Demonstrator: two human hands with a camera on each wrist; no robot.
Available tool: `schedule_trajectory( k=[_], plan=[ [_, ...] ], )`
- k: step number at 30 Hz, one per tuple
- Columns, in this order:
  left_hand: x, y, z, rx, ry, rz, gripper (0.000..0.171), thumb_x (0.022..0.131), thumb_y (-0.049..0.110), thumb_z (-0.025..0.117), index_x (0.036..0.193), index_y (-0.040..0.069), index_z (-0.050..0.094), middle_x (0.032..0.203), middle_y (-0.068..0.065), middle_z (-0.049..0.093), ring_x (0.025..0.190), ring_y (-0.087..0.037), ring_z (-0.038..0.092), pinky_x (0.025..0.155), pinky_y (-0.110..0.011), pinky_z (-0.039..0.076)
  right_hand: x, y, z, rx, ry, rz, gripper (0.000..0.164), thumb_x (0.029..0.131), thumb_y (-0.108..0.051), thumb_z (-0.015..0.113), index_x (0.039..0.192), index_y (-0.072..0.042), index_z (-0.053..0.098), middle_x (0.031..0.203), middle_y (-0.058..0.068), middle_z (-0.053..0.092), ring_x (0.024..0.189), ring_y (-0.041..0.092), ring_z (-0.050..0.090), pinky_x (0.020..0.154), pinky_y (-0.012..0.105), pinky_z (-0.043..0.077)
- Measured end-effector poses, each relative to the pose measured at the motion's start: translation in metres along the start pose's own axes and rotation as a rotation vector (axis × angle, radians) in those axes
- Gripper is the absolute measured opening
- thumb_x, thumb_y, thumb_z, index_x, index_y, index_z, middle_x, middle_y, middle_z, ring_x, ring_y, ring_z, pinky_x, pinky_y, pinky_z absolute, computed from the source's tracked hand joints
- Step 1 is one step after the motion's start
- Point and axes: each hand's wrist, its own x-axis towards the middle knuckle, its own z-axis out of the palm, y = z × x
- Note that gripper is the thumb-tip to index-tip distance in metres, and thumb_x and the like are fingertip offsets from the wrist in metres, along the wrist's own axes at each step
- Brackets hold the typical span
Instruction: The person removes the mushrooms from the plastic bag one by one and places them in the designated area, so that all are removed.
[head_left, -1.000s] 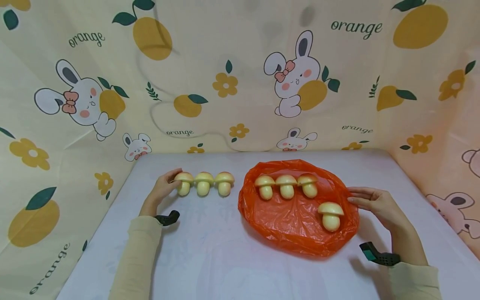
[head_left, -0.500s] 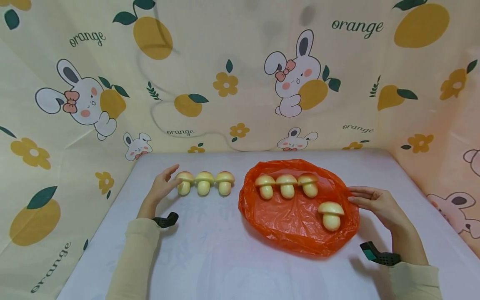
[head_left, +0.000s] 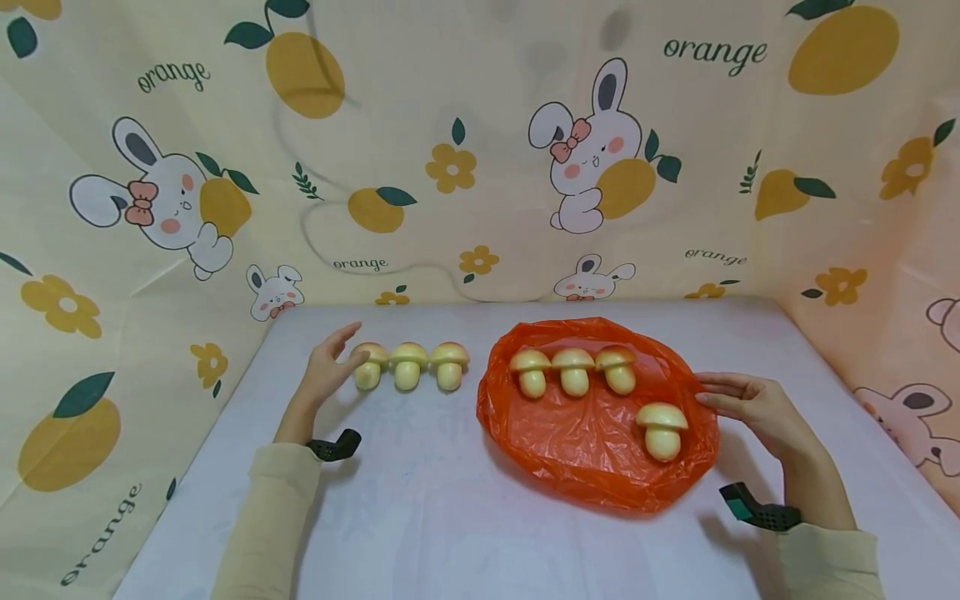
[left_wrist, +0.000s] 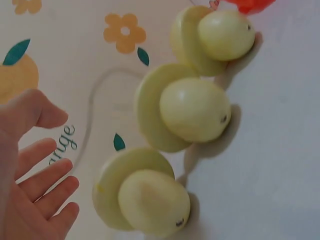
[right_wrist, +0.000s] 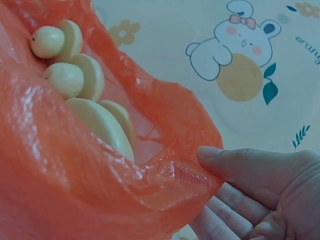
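Observation:
Three toy mushrooms stand in a row on the left of the table; my left hand (head_left: 327, 367) is just beside the leftmost mushroom (head_left: 368, 367). In the left wrist view the fingers spread apart with nothing between them, and a gap shows between them and that mushroom (left_wrist: 150, 200). An orange-red plastic bag (head_left: 577, 450), its mouth spread wide, lies to the right. My right hand (head_left: 757, 412) pinches its right rim, thumb over the edge and fingers beneath the plastic (right_wrist: 185, 175). Inside the bag, three mushrooms line the back and a single mushroom (head_left: 663, 433) sits at front right.
A white-covered table (head_left: 405, 500) carries everything. Behind it and along both sides hangs a cream cloth (head_left: 450, 225) printed with rabbits, oranges and flowers. Each wrist wears a black camera mount, such as the left mount (head_left: 335, 446).
My left hand has let go of the leftmost mushroom and drawn back slightly to the left, its fingers opening. The mushrooms, the bag and my right hand stay put.

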Motion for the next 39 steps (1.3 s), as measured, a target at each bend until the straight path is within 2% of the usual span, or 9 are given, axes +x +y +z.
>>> schedule_trajectory(
  k=[6, 12, 16, 24, 29, 33, 39],
  plan=[
    [-0.003, 0.01, 0.01, -0.036, 0.021, 0.061, 0.053, 0.092, 0.005, 0.057, 0.141, -0.006, 0.041, 0.15, -0.025, 0.039, 0.144, -0.039, 0.031, 0.124, -0.049, 0.021, 0.0, 0.001, 0.0, 0.006, -0.003, -0.001, 0.024, 0.094, -0.012, 0.061, 0.117, -0.009, 0.068, 0.095, -0.03, 0.069, 0.088, -0.01, 0.065, 0.074, 0.01, 0.056],
    [-0.005, 0.021, 0.021, -0.03, -0.011, 0.035, 0.053, 0.094, 0.011, 0.057, 0.143, 0.0, 0.041, 0.151, -0.021, 0.04, 0.145, -0.036, 0.032, 0.123, -0.05, 0.024, -0.001, 0.0, 0.0, -0.011, 0.001, -0.004, 0.027, 0.094, -0.014, 0.061, 0.119, -0.005, 0.066, 0.096, -0.03, 0.068, 0.088, -0.011, 0.065, 0.075, 0.01, 0.056],
    [-0.007, 0.028, 0.027, -0.041, -0.024, 0.049, 0.051, 0.093, 0.008, 0.057, 0.142, 0.001, 0.043, 0.151, -0.02, 0.041, 0.144, -0.035, 0.033, 0.122, -0.049, 0.026, -0.001, -0.001, 0.001, -0.02, 0.005, -0.004, 0.029, 0.094, -0.015, 0.062, 0.12, -0.002, 0.065, 0.095, -0.03, 0.068, 0.088, -0.011, 0.064, 0.074, 0.01, 0.055],
    [-0.011, 0.038, 0.041, -0.062, -0.041, 0.119, 0.049, 0.092, 0.003, 0.058, 0.139, -0.004, 0.045, 0.148, -0.023, 0.044, 0.143, -0.036, 0.036, 0.121, -0.048, 0.027, 0.0, -0.002, 0.001, -0.013, 0.006, 0.013, 0.027, 0.094, -0.014, 0.061, 0.119, -0.004, 0.065, 0.095, -0.031, 0.067, 0.087, -0.01, 0.064, 0.074, 0.01, 0.056],
    [-0.015, 0.044, 0.05, -0.06, -0.058, 0.178, 0.048, 0.09, 0.001, 0.06, 0.136, -0.007, 0.047, 0.143, -0.026, 0.048, 0.138, -0.039, 0.042, 0.119, -0.05, 0.032, 0.002, -0.002, 0.004, -0.034, 0.004, 0.046, 0.038, 0.095, -0.017, 0.06, 0.125, 0.005, 0.058, 0.094, -0.033, 0.065, 0.087, -0.012, 0.064, 0.074, 0.012, 0.056],
    [-0.019, 0.049, 0.057, -0.081, -0.084, 0.171, 0.048, 0.091, 0.002, 0.059, 0.137, -0.004, 0.047, 0.144, -0.025, 0.048, 0.137, -0.038, 0.042, 0.119, -0.052, 0.031, 0.004, -0.003, 0.005, -0.04, 0.0, 0.08, 0.046, 0.095, -0.021, 0.06, 0.129, 0.009, 0.053, 0.093, -0.034, 0.064, 0.086, -0.012, 0.064, 0.075, 0.014, 0.057],
    [-0.026, 0.056, 0.069, -0.136, -0.112, 0.18, 0.045, 0.09, 0.0, 0.059, 0.134, -0.006, 0.05, 0.141, -0.026, 0.05, 0.136, -0.038, 0.044, 0.119, -0.05, 0.031, 0.005, -0.005, 0.007, -0.025, 0.001, 0.096, 0.045, 0.095, -0.022, 0.061, 0.129, 0.007, 0.054, 0.092, -0.034, 0.064, 0.085, -0.01, 0.065, 0.075, 0.015, 0.058]
  ],
)
